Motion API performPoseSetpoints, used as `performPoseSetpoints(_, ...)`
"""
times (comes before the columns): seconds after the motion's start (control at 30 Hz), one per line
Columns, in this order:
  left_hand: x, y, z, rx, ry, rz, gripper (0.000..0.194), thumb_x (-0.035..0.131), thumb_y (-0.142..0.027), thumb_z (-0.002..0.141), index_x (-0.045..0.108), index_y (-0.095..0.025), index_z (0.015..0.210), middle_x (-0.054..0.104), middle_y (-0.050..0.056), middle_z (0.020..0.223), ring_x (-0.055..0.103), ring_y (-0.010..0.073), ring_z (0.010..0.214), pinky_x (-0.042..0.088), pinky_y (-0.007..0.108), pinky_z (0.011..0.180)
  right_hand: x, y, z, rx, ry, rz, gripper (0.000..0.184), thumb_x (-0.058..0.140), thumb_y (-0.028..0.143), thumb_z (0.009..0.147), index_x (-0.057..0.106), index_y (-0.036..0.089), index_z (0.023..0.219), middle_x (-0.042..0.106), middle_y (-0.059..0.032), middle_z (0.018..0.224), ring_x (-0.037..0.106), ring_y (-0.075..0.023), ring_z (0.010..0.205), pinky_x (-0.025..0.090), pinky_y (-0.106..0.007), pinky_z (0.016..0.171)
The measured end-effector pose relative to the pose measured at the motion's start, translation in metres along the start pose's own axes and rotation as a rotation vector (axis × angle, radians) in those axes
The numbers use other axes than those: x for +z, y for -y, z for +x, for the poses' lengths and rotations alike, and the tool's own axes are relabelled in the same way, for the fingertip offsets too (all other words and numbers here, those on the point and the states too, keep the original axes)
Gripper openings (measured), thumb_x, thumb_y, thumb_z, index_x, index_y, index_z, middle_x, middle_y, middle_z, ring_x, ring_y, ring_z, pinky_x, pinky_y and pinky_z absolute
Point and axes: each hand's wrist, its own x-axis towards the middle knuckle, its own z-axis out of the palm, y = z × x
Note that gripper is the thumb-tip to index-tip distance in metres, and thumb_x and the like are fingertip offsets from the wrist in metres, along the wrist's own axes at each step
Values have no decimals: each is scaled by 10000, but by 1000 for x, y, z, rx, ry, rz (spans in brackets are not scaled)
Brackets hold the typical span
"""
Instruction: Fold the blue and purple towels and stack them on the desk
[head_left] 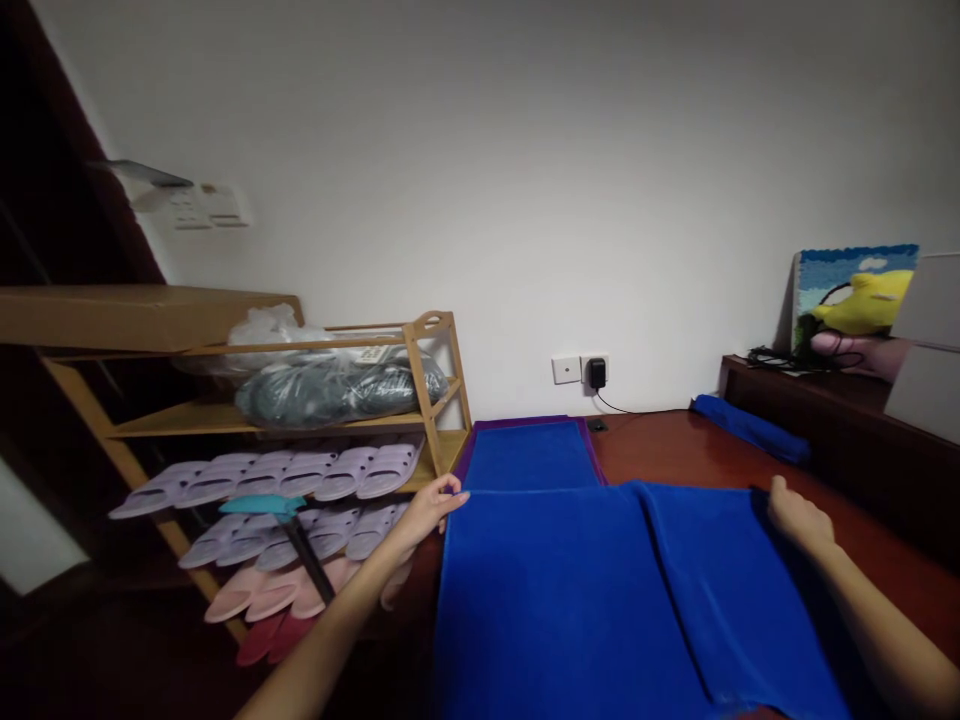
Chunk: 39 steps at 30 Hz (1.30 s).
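Note:
A blue cloth (555,590), which looks like a towel, hangs stretched between my two hands. My left hand (433,508) pinches its upper left corner beside the shoe rack. At the upper right corner, my right hand (799,514) has its fingers closed on the edge. A long fold runs down the right part of the cloth. Behind it, another blue cloth (532,455) lies flat on the reddish-brown wooden surface (645,450), with a purple cloth (592,450) showing around its edges. The lower end of the held cloth is out of frame.
Left stands a wooden shoe rack (431,400) with lilac slippers (337,475), pink slippers (274,593) and a plastic-wrapped bundle (337,390). A black plug (597,374) sits in the wall socket. A rolled blue cloth (750,428) lies by a dark ledge (825,415) bearing a painting (855,265).

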Motion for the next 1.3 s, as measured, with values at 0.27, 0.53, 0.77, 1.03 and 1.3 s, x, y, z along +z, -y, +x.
performPoseSetpoints(0.27,-7,24,8,49,-95,18,447,630,-592,658,397,-220,740,392,-123,449,323,60,364,206,164,383,9,-12,6,-212,-70,-56,384,158,395,924,441,175,1065,610,-139,1047,629,-279,868,429,-364,654)
performPoseSetpoints(0.53,-2,21,14,71,-222,134,419,589,-597,656,441,-208,712,407,-92,477,441,114,438,319,209,456,8,-17,20,-297,-238,-220,372,208,379,924,504,171,1015,595,-129,974,617,-259,852,429,-348,670)
performPoseSetpoints(0.77,42,8,-65,409,-222,976,441,469,-312,853,469,-244,1289,476,85,1353,455,264,1219,382,426,986,4,-5,6,-59,-301,-67,631,179,573,887,499,124,1194,551,-189,1167,543,-345,1039,418,-476,833)
performPoseSetpoints(1.03,68,35,-153,545,124,1244,671,434,-426,904,112,-265,1470,299,54,1477,384,247,1301,392,378,1010,22,-49,-77,-380,-11,69,687,290,659,839,206,336,1440,268,-17,1494,263,-265,1357,299,-496,1048)
performPoseSetpoints(1.3,34,16,-154,484,276,1210,618,431,-468,908,152,-351,1447,303,22,1474,376,254,1304,387,390,1009,16,-79,-82,-490,47,85,620,328,606,861,250,363,1426,245,13,1500,290,-258,1345,246,-480,1086)
